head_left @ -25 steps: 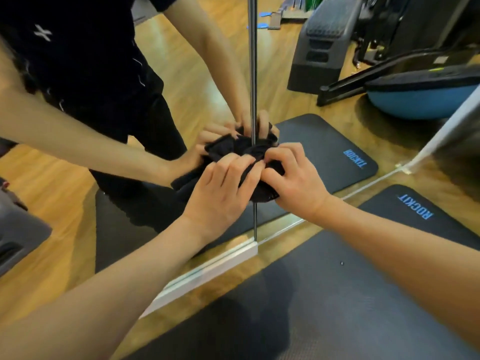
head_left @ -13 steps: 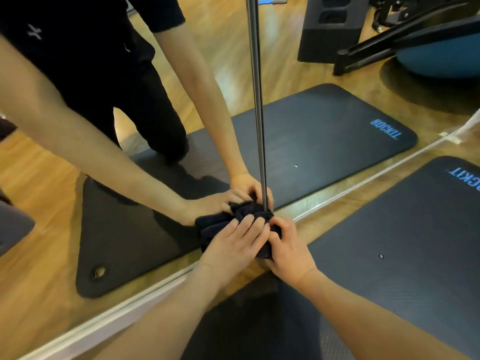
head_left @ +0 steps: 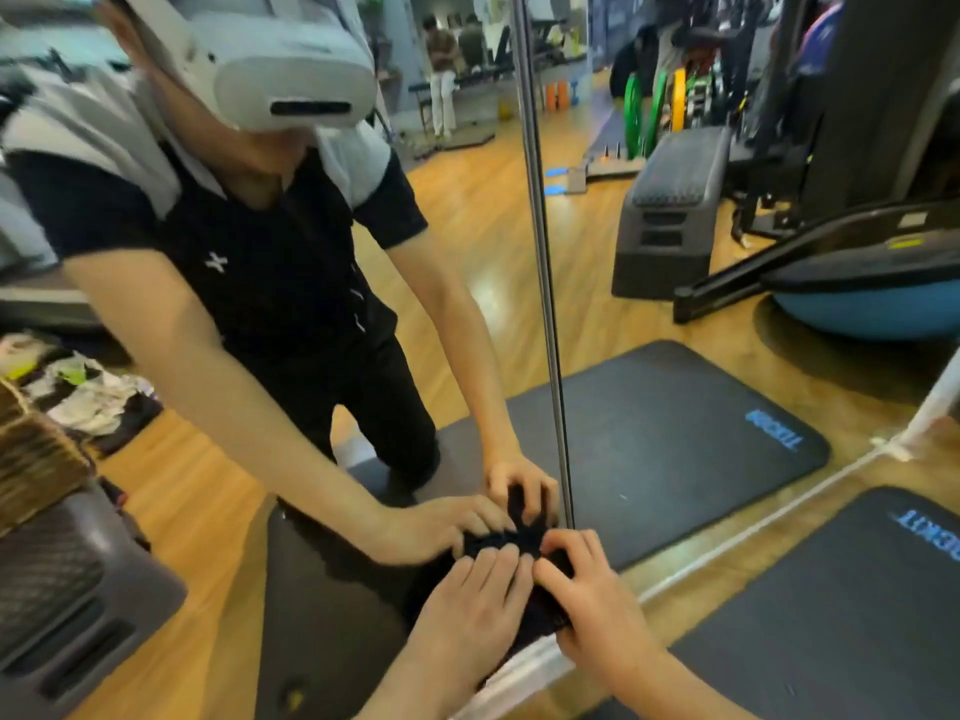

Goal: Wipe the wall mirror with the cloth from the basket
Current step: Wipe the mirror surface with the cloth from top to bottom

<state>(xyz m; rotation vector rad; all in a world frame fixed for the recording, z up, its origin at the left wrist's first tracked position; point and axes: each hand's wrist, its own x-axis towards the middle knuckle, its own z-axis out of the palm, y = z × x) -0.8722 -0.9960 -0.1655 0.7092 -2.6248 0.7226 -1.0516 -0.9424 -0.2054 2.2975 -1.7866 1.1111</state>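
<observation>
Both hands press a bunched dark cloth (head_left: 540,605) against the wall mirror (head_left: 649,314), low on the glass just beside its vertical metal seam (head_left: 543,283). The left hand (head_left: 470,613) lies flat over the cloth, fingers spread and slightly curled. The right hand (head_left: 597,605) clutches the cloth's edge, fingers bent around it. A black floor mat (head_left: 841,626) lies below the mirror.
</observation>
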